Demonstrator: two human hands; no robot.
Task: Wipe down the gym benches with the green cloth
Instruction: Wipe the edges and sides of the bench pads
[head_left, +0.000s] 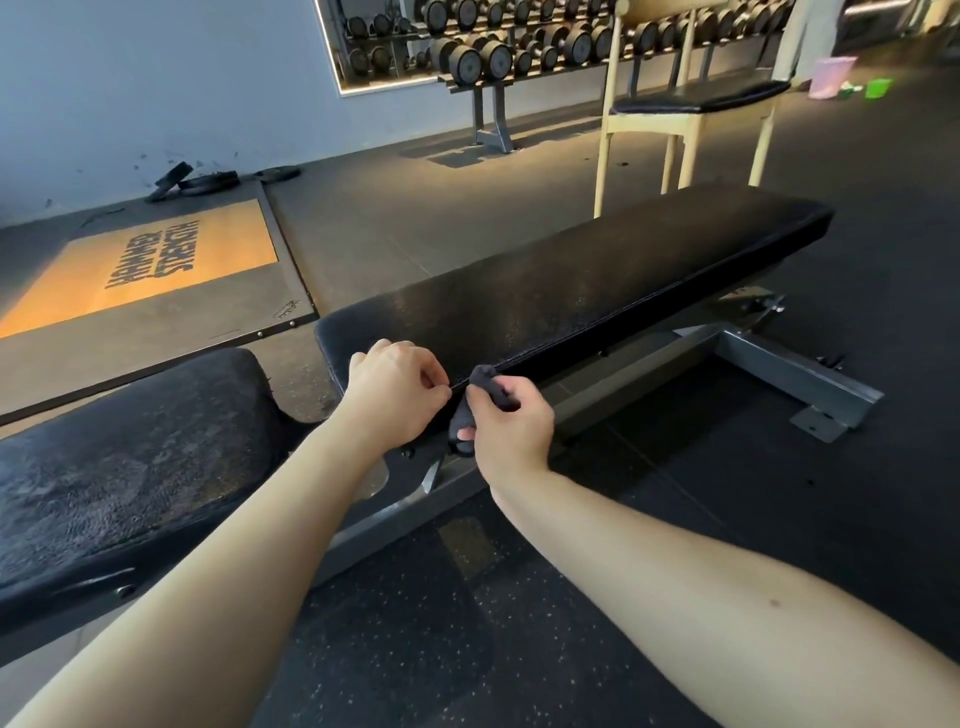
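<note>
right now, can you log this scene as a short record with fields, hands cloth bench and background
left hand: fingers curled at the long pad's near edge; what they pinch, if anything, is unclear
right hand: grips the cloth
cloth: bunched, looks dark grey here, against the pad's front seam
long pad: black, flat, on a grey steel frame
seat pad: black, mottled, at left
background: dumbbell rack, wooden chair, pink bin

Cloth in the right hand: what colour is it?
The cloth looks dark grey, almost black; the head view shows it.
</note>
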